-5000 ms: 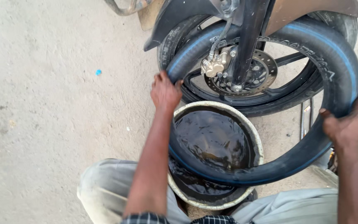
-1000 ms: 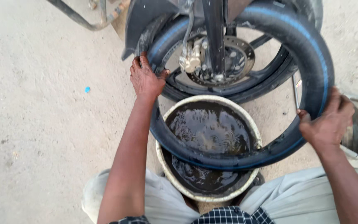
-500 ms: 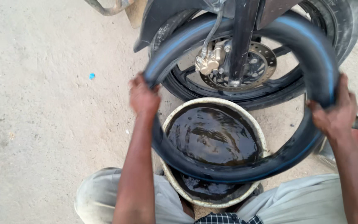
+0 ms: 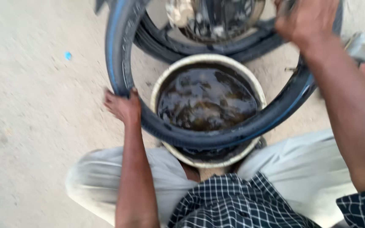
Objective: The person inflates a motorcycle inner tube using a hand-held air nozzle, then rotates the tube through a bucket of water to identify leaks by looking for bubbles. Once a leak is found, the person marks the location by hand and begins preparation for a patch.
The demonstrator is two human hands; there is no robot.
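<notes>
I hold a black rubber inner tube point(image 4: 199, 136) with a blue stripe over a round basin point(image 4: 165, 80) of dark water. My left hand point(image 4: 123, 105) grips the tube's lower left side, just left of the basin rim. My right hand point(image 4: 307, 21) grips the tube at the upper right, blurred by motion. The tube's lowest arc crosses the near part of the basin; whether it touches the water I cannot tell.
A motorcycle wheel point(image 4: 216, 25) with tyre and hub stands right behind the basin. Sandy ground point(image 4: 34, 105) spreads to the left, with a small blue scrap point(image 4: 68, 55) on it. My knees in pale trousers point(image 4: 106, 181) flank the basin. Metal parts lie at the right edge.
Both hands have shifted along the tube: the left went down its left side, the right rose toward the top right. The tube has turned, and the view has tilted closer.
</notes>
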